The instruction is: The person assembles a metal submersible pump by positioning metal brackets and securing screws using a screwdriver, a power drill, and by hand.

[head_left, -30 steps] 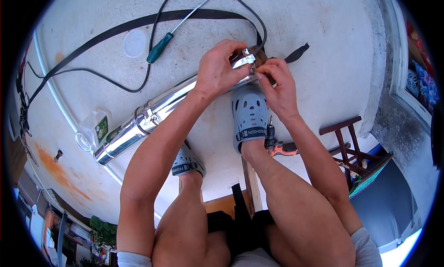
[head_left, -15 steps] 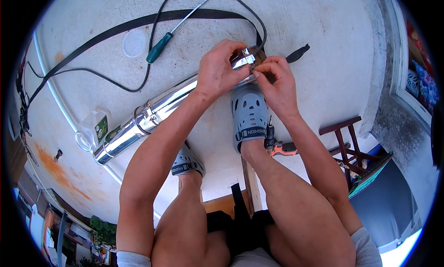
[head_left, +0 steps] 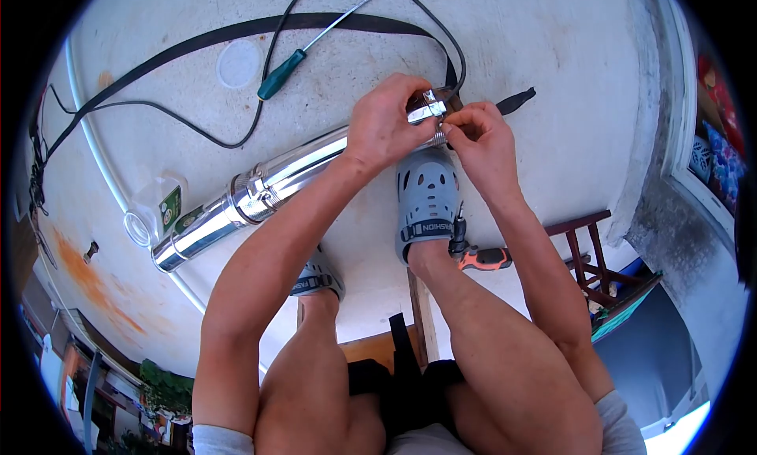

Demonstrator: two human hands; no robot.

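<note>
A long, shiny steel submersible pump (head_left: pixel 300 165) lies slantwise on the floor, its upper end near my right foot in a grey clog (head_left: pixel 427 195). My left hand (head_left: pixel 386 124) is closed around that upper end, fingers over the bright metal fitting (head_left: pixel 430 108) and thumb along its lower side. Right beside it, my right hand (head_left: pixel 485 139) is pinched at the edge of the fitting. What its fingertips hold is too small and hidden to make out. A black cable (head_left: pixel 460 41) runs from this end, and a flat black strap (head_left: pixel 177 58) passes behind it.
A green-handled screwdriver (head_left: pixel 281 75) lies beyond the pump near a round translucent lid (head_left: pixel 239 63). A clear plastic jug (head_left: pixel 162 206) and a white pipe (head_left: pixel 91 132) are at the left. An orange-black power drill (head_left: pixel 485 258) and a dark wooden stool (head_left: pixel 579 226) are at the right.
The view has shifted slightly. Both hands stay at the pump's upper end, with the right hand still pinching there; little else differs.
</note>
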